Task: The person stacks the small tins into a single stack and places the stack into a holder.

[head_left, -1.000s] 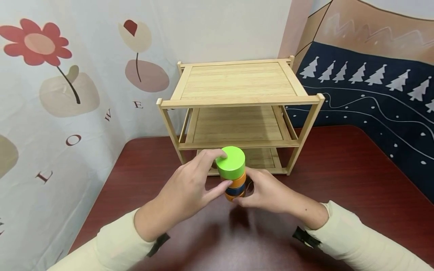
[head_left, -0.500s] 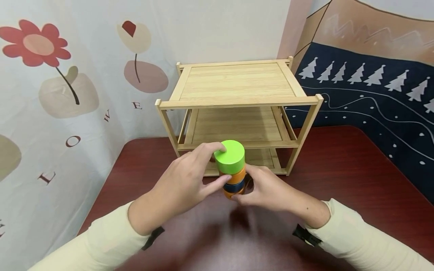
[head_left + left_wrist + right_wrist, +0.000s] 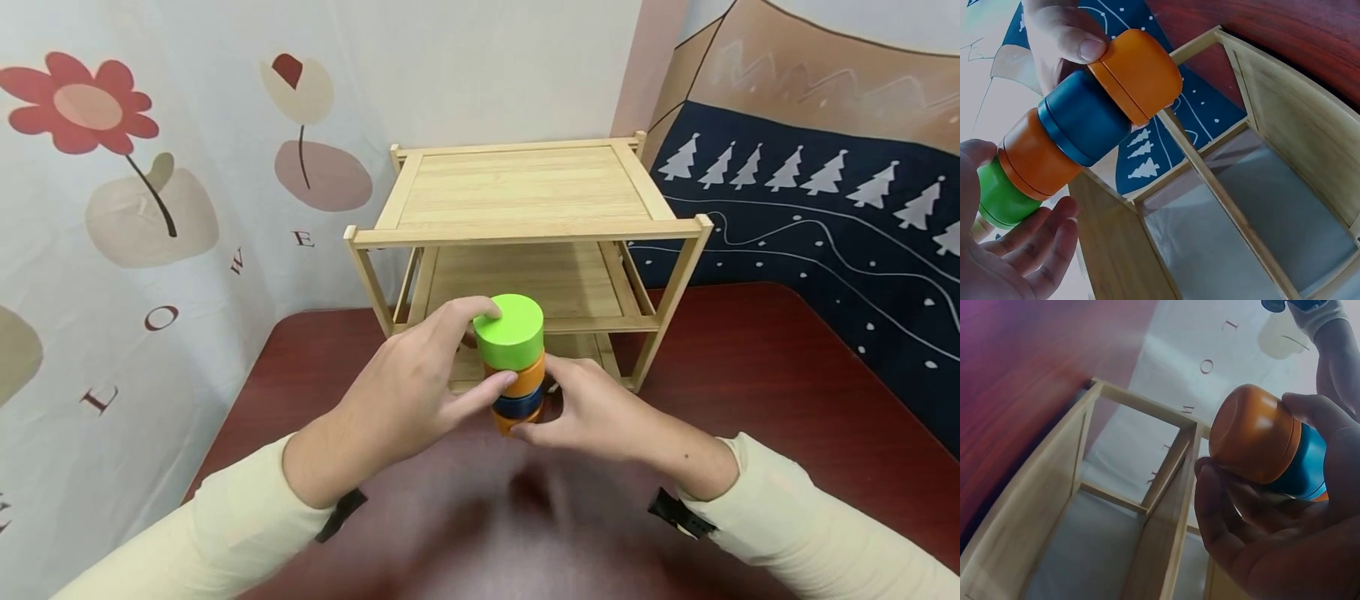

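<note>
A stack of several small round jars stands upright in the air between the hands in the head view. Its top one is a green jar (image 3: 512, 335), then come an orange jar (image 3: 1041, 153), a blue jar (image 3: 1082, 119) and another orange jar (image 3: 1250, 434) at the bottom. The left hand (image 3: 408, 383) grips the stack's top, forefinger on the green jar and thumb at the upper orange one. Lower down, the right hand (image 3: 596, 410) holds the blue jar and the bottom orange jar from the right side. Part of the stack's far side is hidden.
Behind the stack, a light wooden shelf (image 3: 525, 187) with 3 tiers stands on the dark red table (image 3: 742, 392). A flower-printed cloth (image 3: 187, 125) hangs at the left and back. A navy cloth with trees (image 3: 810, 217) hangs at the right.
Both hands have lifted the stack slightly or carried it a little toward the shelf. Their grip on it looks the same.
</note>
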`<state>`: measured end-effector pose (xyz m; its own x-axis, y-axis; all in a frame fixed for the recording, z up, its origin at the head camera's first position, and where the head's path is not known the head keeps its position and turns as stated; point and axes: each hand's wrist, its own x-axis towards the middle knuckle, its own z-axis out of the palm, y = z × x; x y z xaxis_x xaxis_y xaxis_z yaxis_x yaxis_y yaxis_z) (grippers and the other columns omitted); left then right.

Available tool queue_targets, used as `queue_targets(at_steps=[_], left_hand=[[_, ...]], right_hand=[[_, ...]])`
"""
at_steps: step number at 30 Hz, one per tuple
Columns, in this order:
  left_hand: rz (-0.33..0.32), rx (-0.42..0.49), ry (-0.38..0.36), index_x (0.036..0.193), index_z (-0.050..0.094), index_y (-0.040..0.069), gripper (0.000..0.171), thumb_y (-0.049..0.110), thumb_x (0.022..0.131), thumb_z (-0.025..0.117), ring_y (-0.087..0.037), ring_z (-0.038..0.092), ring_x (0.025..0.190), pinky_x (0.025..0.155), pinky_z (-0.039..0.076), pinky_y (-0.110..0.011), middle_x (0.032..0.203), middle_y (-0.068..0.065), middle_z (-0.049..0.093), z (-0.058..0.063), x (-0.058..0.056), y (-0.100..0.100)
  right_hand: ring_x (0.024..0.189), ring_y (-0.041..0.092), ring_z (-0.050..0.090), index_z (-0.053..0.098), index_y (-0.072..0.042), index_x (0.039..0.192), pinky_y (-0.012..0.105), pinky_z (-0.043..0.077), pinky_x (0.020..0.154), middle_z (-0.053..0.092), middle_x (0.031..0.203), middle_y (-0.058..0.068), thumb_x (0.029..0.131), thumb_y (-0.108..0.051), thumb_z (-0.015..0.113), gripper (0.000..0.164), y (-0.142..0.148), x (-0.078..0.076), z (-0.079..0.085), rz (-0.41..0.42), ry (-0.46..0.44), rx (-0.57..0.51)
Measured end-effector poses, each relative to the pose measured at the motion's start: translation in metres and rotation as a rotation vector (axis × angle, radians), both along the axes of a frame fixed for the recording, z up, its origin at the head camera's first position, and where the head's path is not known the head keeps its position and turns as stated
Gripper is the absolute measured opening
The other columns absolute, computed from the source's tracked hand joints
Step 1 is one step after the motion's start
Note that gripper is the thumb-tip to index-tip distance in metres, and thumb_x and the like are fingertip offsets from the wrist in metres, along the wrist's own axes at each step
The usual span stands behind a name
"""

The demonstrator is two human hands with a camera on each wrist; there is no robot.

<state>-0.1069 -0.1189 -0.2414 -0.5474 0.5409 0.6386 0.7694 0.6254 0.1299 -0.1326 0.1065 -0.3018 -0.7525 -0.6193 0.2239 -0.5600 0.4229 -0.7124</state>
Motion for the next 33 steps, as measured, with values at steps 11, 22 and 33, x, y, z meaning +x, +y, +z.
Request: queue_targets(at_steps=[11, 22, 33], left_hand=[[-0.012, 0.007, -0.022, 0.129, 0.044, 0.005, 0.06, 0.028, 0.086, 0.079, -0.018, 0.069, 0.088, 0.068, 0.056, -0.029, 0.1, -0.006, 0.067, 0.011, -0.004, 0.004], [-0.005, 0.022, -0.081, 0.131, 0.042, 0.007, 0.059, 0.028, 0.088, 0.077, -0.017, 0.07, 0.091, 0.07, 0.056, -0.03, 0.102, -0.006, 0.067, 0.021, -0.008, 0.007], [-0.038, 0.052, -0.09, 0.134, 0.041, 0.008, 0.058, 0.026, 0.09, 0.075, -0.016, 0.068, 0.093, 0.081, 0.056, -0.029, 0.117, -0.005, 0.064, 0.033, -0.011, 0.01]], right_hand=[[0.088, 0.004, 0.069, 0.061, -0.015, 0.119, 0.028, 0.059, 0.077, 0.072, 0.104, -0.004, 0.079, -0.024, 0.084, 0.048, 0.004, -0.001, 0.013, -0.011, 0.003, 0.017], [0.092, 0.003, 0.068, 0.062, -0.019, 0.12, 0.028, 0.056, 0.081, 0.072, 0.104, -0.008, 0.078, -0.03, 0.085, 0.049, 0.008, -0.004, 0.025, -0.058, 0.07, 0.065], [0.094, 0.004, 0.067, 0.06, -0.018, 0.124, 0.03, 0.055, 0.084, 0.071, 0.109, -0.007, 0.08, -0.031, 0.084, 0.052, 0.008, -0.006, 0.038, -0.052, 0.075, 0.063]])
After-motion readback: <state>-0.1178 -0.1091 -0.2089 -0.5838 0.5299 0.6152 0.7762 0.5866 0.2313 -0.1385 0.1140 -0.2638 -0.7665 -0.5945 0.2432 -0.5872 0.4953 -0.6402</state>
